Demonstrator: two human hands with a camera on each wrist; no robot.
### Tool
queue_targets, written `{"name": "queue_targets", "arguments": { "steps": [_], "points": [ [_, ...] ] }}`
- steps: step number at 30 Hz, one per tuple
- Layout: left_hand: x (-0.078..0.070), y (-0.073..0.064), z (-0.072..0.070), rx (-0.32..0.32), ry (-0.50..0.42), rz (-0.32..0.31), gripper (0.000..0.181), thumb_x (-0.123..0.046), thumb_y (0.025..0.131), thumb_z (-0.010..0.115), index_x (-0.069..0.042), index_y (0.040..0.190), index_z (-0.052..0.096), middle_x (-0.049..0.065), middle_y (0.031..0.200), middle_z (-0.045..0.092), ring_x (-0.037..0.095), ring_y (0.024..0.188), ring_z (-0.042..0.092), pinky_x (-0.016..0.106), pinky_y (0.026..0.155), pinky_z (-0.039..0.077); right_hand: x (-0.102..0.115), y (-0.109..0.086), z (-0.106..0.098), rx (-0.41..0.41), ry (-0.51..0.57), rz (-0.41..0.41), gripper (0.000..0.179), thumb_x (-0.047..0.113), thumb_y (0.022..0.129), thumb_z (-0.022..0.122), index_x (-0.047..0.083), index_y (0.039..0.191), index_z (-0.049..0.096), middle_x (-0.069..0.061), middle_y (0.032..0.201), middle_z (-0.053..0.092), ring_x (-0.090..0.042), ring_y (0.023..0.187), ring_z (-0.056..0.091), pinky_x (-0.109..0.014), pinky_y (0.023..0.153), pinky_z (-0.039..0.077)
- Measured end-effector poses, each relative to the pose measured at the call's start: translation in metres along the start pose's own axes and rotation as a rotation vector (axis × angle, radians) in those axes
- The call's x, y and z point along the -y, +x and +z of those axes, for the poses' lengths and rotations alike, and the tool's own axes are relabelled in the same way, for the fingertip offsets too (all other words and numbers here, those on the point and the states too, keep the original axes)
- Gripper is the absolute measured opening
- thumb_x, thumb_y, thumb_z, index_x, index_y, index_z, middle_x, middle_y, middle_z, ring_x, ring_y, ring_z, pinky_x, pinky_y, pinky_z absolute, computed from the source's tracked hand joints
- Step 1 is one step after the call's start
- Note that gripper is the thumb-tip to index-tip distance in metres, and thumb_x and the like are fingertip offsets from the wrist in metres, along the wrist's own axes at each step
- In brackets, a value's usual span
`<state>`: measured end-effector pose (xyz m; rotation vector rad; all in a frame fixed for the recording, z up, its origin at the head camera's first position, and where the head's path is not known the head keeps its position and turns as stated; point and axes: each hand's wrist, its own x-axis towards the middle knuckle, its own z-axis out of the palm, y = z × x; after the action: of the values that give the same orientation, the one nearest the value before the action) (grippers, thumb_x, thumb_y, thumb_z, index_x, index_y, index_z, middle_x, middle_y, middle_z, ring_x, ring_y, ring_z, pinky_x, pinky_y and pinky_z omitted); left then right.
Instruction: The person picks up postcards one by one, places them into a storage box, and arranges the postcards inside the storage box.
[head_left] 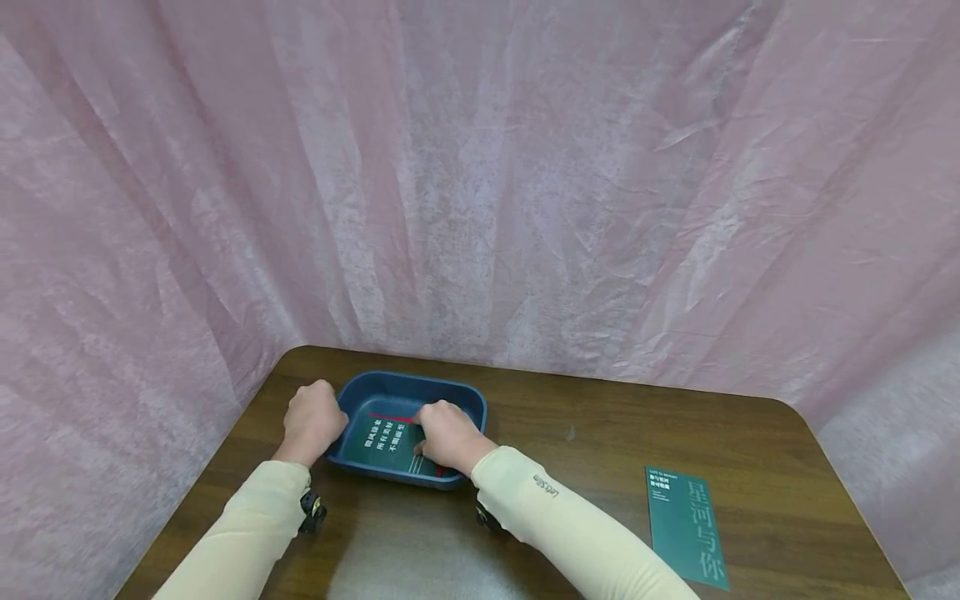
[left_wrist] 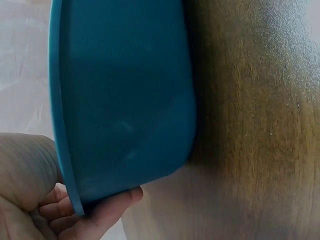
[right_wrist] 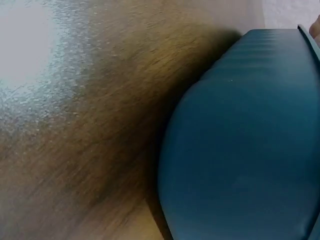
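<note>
A dark blue plastic basin [head_left: 375, 382] stands on the table, with a green card [head_left: 378, 446] printed with white characters and red marks lying inside. My left hand [head_left: 313, 417] grips the basin's left rim; in the left wrist view, fingers [left_wrist: 112, 207] curl under the rim against the outer wall. Reaching over the near right rim, my right hand [head_left: 448, 435] has its fingers curled at the card's right part, covering some of it. The basin's wall [right_wrist: 240, 150] hides the right hand in the right wrist view.
A second green card [head_left: 686, 525] with white print lies flat on the right of the brown wooden table [head_left: 555, 467]. Pink curtains [head_left: 480, 208] hang behind the table's far edge and along its sides.
</note>
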<state>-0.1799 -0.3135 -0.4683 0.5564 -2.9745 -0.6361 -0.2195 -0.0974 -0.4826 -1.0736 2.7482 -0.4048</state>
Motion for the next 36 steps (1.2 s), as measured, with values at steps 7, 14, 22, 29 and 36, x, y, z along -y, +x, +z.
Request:
{"name": "queue_targets", "arguments": {
  "steps": [7, 14, 22, 29, 36],
  "points": [
    [0.0, -0.001, 0.002, 0.019, -0.013, -0.023, 0.025, -0.008, 0.075, 0.06, -0.009, 0.053, 0.048, 0.006, 0.056, 0.047, 0.023, 0.055, 0.048, 0.033, 0.041, 0.036, -0.013, -0.013, -0.014, -0.073, 0.053, -0.017, 0.04, 0.032, 0.082, 0.071, 0.012, 0.115, 0.067, 0.0, 0.112, 0.069, -0.01, 0.1, 0.063, -0.027, 0.084, 0.052],
    [-0.001, 0.0, 0.001, 0.015, -0.011, -0.018, 0.028, -0.009, 0.075, 0.06, -0.011, 0.051, 0.044, 0.005, 0.054, 0.045, 0.022, 0.055, 0.047, 0.033, 0.04, 0.036, -0.06, -0.055, -0.05, -0.289, 0.126, 0.059, 0.039, 0.031, 0.083, 0.07, 0.012, 0.117, 0.065, -0.003, 0.118, 0.066, -0.021, 0.114, 0.058, -0.035, 0.094, 0.048],
    [0.002, -0.001, 0.0, 0.007, -0.015, -0.006, 0.028, -0.01, 0.075, 0.061, -0.01, 0.051, 0.046, 0.004, 0.052, 0.045, 0.022, 0.053, 0.047, 0.032, 0.04, 0.036, -0.115, -0.129, -0.08, -0.482, 0.147, 0.256, 0.041, 0.033, 0.082, 0.07, 0.014, 0.118, 0.064, -0.004, 0.119, 0.065, -0.026, 0.115, 0.057, -0.043, 0.094, 0.046],
    [0.006, 0.0, 0.003, 0.013, -0.027, -0.011, 0.03, -0.009, 0.074, 0.059, -0.012, 0.051, 0.04, 0.0, 0.05, 0.036, 0.021, 0.052, 0.044, 0.031, 0.039, 0.033, -0.166, -0.199, -0.073, -0.376, 0.091, 0.479, 0.059, 0.035, 0.082, 0.07, 0.001, 0.128, 0.053, -0.023, 0.127, 0.056, -0.041, 0.117, 0.052, -0.053, 0.089, 0.046],
    [0.002, 0.002, 0.003, 0.015, -0.016, 0.0, 0.028, -0.01, 0.074, 0.059, -0.011, 0.051, 0.044, 0.003, 0.052, 0.042, 0.022, 0.054, 0.047, 0.032, 0.04, 0.036, -0.2, -0.252, -0.076, -0.219, 0.022, 0.713, 0.08, 0.056, 0.076, 0.067, -0.014, 0.111, 0.052, -0.036, 0.106, 0.052, -0.047, 0.09, 0.054, -0.051, 0.072, 0.047]
  ]
}}
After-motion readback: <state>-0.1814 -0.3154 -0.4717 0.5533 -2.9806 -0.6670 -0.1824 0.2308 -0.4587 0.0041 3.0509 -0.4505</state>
